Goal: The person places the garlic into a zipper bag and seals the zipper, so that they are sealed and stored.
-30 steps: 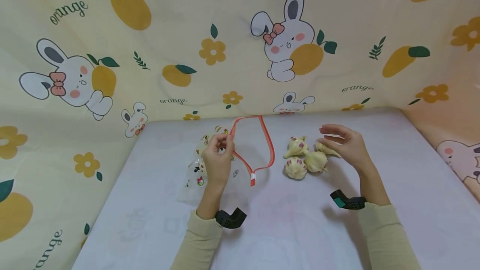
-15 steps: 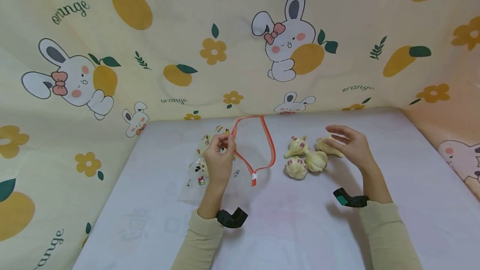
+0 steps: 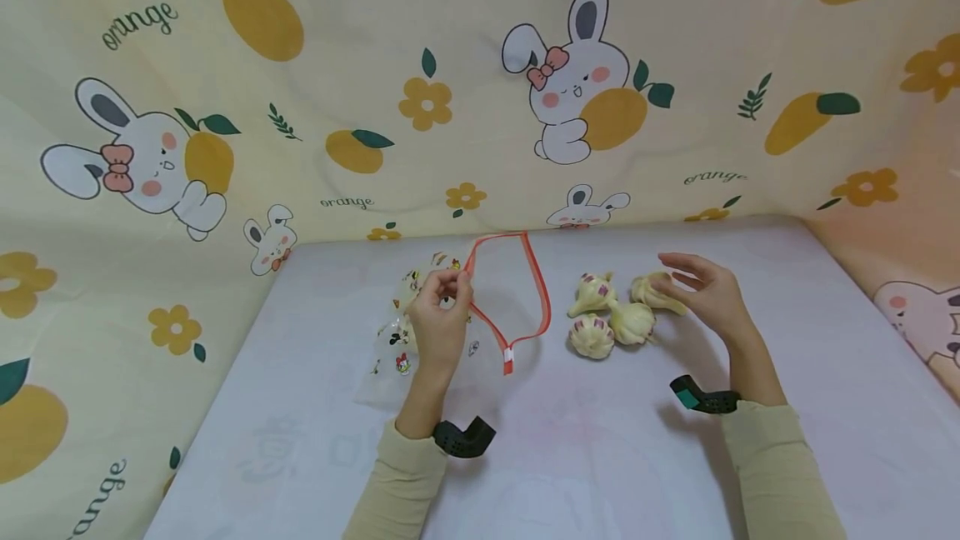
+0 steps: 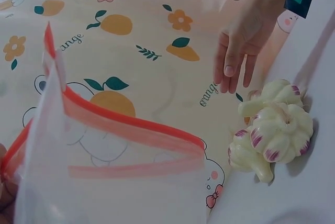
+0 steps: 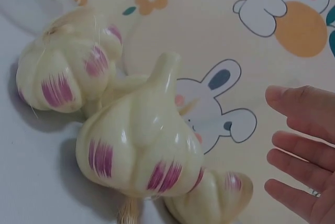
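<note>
My left hand (image 3: 438,319) pinches the rim of a clear zip bag (image 3: 384,386) printed with small cartoon figures. The bag's mouth, edged with an orange-red zip strip (image 3: 542,290), stands spread apart; a white slider sits at its near corner. In the left wrist view the bag's translucent wall (image 4: 131,198) fills the lower left. Several garlic bulbs (image 3: 632,323) lie in a cluster right of the bag, pale with purple streaks. Beside the far right bulb (image 3: 651,292) hovers my right hand (image 3: 708,294), fingers extended and holding nothing. The right wrist view shows garlic (image 5: 138,140) close up, apart from those fingers.
A white tabletop (image 3: 540,457) runs under everything. Behind it rises a cream cloth backdrop (image 3: 450,23) printed with rabbits and oranges. Each wrist wears a black strap-on device (image 3: 463,437).
My right hand has drawn slightly to the right, uncovering more of the far right garlic bulb. The left hand and bag have stayed almost still.
</note>
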A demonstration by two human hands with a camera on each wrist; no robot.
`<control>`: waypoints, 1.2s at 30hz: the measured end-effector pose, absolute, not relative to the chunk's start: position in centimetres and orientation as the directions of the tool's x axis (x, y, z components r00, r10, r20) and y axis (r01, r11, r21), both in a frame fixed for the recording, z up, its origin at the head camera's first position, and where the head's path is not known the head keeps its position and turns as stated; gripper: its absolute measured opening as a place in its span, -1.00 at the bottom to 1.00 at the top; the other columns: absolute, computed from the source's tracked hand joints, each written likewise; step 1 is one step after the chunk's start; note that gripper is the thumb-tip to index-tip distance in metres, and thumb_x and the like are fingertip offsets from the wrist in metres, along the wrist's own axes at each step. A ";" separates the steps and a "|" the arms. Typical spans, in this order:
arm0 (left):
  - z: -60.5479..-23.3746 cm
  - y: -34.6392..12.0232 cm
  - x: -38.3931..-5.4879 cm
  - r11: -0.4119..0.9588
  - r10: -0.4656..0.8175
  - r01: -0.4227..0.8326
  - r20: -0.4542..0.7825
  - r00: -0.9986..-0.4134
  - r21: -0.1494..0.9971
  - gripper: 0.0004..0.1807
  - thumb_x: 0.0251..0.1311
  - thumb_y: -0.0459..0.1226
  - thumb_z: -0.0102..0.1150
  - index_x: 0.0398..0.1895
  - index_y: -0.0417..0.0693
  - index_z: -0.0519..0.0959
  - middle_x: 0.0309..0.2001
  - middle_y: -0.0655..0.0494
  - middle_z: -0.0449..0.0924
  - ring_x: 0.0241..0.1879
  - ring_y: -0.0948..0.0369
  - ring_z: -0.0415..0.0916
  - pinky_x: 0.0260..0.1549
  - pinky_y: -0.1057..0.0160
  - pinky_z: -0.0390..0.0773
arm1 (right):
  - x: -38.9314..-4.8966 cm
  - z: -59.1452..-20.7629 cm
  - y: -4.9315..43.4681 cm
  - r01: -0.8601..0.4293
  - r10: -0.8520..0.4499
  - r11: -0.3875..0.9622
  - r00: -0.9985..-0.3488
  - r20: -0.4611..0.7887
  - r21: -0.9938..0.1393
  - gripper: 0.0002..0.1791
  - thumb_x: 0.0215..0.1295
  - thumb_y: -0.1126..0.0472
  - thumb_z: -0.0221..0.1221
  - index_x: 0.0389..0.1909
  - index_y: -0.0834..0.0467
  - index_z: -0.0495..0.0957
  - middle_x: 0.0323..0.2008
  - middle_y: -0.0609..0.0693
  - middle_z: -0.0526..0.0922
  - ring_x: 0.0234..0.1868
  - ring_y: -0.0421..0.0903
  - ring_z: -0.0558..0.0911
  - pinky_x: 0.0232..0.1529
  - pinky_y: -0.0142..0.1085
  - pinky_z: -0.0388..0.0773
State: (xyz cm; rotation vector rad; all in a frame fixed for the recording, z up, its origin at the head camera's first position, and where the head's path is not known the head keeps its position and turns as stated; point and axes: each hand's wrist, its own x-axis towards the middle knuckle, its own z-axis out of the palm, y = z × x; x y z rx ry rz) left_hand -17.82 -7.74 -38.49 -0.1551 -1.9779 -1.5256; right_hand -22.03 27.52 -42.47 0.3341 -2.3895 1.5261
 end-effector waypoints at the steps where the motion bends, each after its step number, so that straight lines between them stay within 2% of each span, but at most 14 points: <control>1: -38.5 -7.7 -17.8 0.322 -0.275 0.453 0.540 -0.795 0.831 -0.86 0.23 -0.34 0.13 -0.32 -0.29 0.59 -0.52 -0.16 0.61 -0.46 0.42 0.47 -0.49 0.44 0.46 | -22.0 -42.5 27.6 -0.336 -0.039 0.417 -0.935 0.353 -0.844 -0.49 0.14 0.36 0.30 0.09 0.51 0.44 -0.14 -0.63 0.49 -0.04 -0.67 0.48 -0.01 -0.76 0.42; 5: -38.5 -7.7 -17.9 0.309 -0.272 0.463 0.543 -0.794 0.831 -0.86 0.23 -0.35 0.13 -0.33 -0.31 0.58 -0.52 -0.18 0.61 -0.46 0.42 0.47 -0.49 0.46 0.47 | -22.2 -42.7 27.9 -0.286 -0.030 0.449 -0.952 0.306 -0.847 -0.44 0.16 0.27 0.31 0.14 0.47 0.42 -0.13 -0.64 0.45 -0.04 -0.68 0.45 0.01 -0.75 0.42; 13: -38.6 -7.5 -18.0 0.297 -0.268 0.478 0.553 -0.789 0.827 -0.86 0.23 -0.36 0.14 -0.34 -0.32 0.59 -0.54 -0.19 0.61 -0.47 0.42 0.46 -0.50 0.38 0.50 | -22.7 -42.8 28.6 -0.235 -0.044 0.479 -0.969 0.245 -0.846 -0.38 0.15 0.26 0.32 0.20 0.45 0.39 -0.13 -0.66 0.42 -0.08 -0.77 0.39 -0.01 -0.74 0.44; 15: -38.6 -7.5 -18.0 0.296 -0.268 0.476 0.550 -0.791 0.828 -0.86 0.23 -0.36 0.14 -0.34 -0.32 0.59 -0.54 -0.19 0.61 -0.47 0.43 0.46 -0.50 0.40 0.48 | -22.9 -42.8 28.7 -0.206 -0.045 0.520 -0.976 0.214 -0.829 -0.36 0.17 0.21 0.32 0.22 0.42 0.39 -0.07 -0.53 0.49 -0.08 -0.77 0.34 0.04 -0.67 0.48; 18: -38.6 -7.5 -18.0 0.299 -0.268 0.468 0.544 -0.795 0.832 -0.86 0.23 -0.35 0.14 -0.34 -0.31 0.59 -0.54 -0.18 0.61 -0.48 0.43 0.46 -0.51 0.44 0.46 | -23.2 -42.7 28.8 -0.165 -0.052 0.571 -0.985 0.165 -0.804 -0.34 0.19 0.15 0.31 0.26 0.36 0.37 0.13 -0.09 0.59 -0.05 -0.73 0.32 0.17 -0.41 0.50; 21: -38.7 -7.5 -18.0 0.305 -0.267 0.465 0.543 -0.796 0.831 -0.87 0.23 -0.35 0.14 -0.34 -0.30 0.59 -0.53 -0.18 0.61 -0.48 0.42 0.46 -0.51 0.43 0.47 | -23.5 -42.6 28.9 -0.141 -0.075 0.604 -0.990 0.120 -0.785 -0.31 0.22 0.12 0.28 0.30 0.34 0.32 0.28 0.33 0.43 0.10 -0.43 0.44 0.25 -0.13 0.42; 23: -38.7 -7.5 -18.0 0.307 -0.267 0.463 0.543 -0.796 0.831 -0.87 0.23 -0.35 0.14 -0.34 -0.30 0.59 -0.53 -0.17 0.61 -0.48 0.41 0.46 -0.51 0.41 0.47 | -23.7 -42.5 29.0 -0.132 -0.097 0.609 -0.991 0.092 -0.782 -0.29 0.24 0.12 0.27 0.33 0.34 0.28 0.31 0.38 0.37 0.21 -0.12 0.45 0.26 -0.03 0.35; 25: -38.8 -7.5 -18.0 0.305 -0.268 0.461 0.539 -0.798 0.834 -0.86 0.24 -0.34 0.14 -0.33 -0.29 0.59 -0.53 -0.17 0.62 -0.48 0.41 0.46 -0.52 0.42 0.47 | -23.9 -42.6 29.1 -0.128 -0.117 0.609 -0.991 0.070 -0.783 -0.28 0.25 0.13 0.25 0.34 0.35 0.24 0.33 0.39 0.33 0.28 0.14 0.37 0.27 0.02 0.32; 27: -38.8 -7.5 -18.0 0.304 -0.270 0.457 0.536 -0.800 0.836 -0.86 0.24 -0.34 0.14 -0.33 -0.29 0.59 -0.53 -0.17 0.62 -0.48 0.41 0.46 -0.51 0.42 0.47 | -24.2 -42.7 29.3 -0.129 -0.138 0.604 -0.989 0.056 -0.787 -0.27 0.26 0.14 0.25 0.35 0.37 0.22 0.34 0.40 0.31 0.31 0.23 0.33 0.27 0.04 0.31; 30: -38.7 -7.6 -17.9 0.304 -0.271 0.456 0.535 -0.800 0.837 -0.86 0.24 -0.34 0.14 -0.33 -0.29 0.59 -0.53 -0.17 0.62 -0.47 0.41 0.46 -0.51 0.41 0.47 | -24.4 -43.0 29.6 -0.123 -0.156 0.597 -0.987 0.035 -0.793 -0.26 0.26 0.14 0.24 0.35 0.39 0.19 0.35 0.41 0.29 0.31 0.24 0.33 0.27 0.02 0.32; 32: -38.6 -7.6 -17.9 0.310 -0.273 0.455 0.536 -0.799 0.835 -0.86 0.24 -0.34 0.14 -0.34 -0.29 0.59 -0.54 -0.17 0.62 -0.48 0.41 0.46 -0.50 0.39 0.48 | -24.5 -43.4 29.8 -0.118 -0.162 0.594 -0.986 0.026 -0.796 -0.24 0.25 0.14 0.25 0.36 0.39 0.18 0.35 0.41 0.28 0.30 0.23 0.34 0.27 -0.07 0.40; 34: -38.6 -7.6 -17.8 0.314 -0.276 0.453 0.537 -0.798 0.834 -0.86 0.23 -0.34 0.14 -0.34 -0.29 0.59 -0.54 -0.16 0.62 -0.48 0.42 0.46 -0.50 0.40 0.47 | -24.5 -43.8 29.9 -0.115 -0.167 0.587 -0.986 0.019 -0.802 -0.24 0.25 0.15 0.25 0.36 0.39 0.18 0.35 0.41 0.28 0.29 0.23 0.35 0.22 -0.27 0.49; 36: -38.6 -7.7 -17.8 0.317 -0.278 0.451 0.536 -0.797 0.834 -0.87 0.23 -0.34 0.14 -0.34 -0.28 0.59 -0.54 -0.16 0.62 -0.48 0.42 0.46 -0.50 0.40 0.48 | -24.5 -44.2 30.0 -0.111 -0.172 0.578 -0.985 0.013 -0.808 -0.24 0.25 0.15 0.25 0.36 0.39 0.17 0.35 0.42 0.27 0.28 0.25 0.36 0.08 -0.54 0.50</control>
